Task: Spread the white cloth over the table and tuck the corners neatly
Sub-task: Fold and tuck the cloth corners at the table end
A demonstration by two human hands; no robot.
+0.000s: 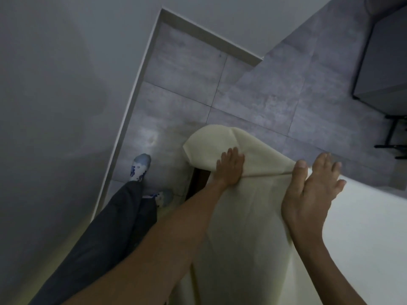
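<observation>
My left hand [231, 170] lay flat, fingers straight, pressing the creamy white fabric cloth [242, 227] down over the corner of the bench [198, 181], whose dark edge showed at that hand's 8 o'clock. My right hand [312, 194], at the left's 3 o'clock, rested on the cloth with fingers spread and thumb along a crease. Neither grip was clenched. The cloth covered the bench from centre to 5 o'clock, a loose flap bulging at 12 o'clock of my left hand. Beyond lay grey floor tiles [253, 95], with my dark trousers [105, 234] at 7 o'clock.
</observation>
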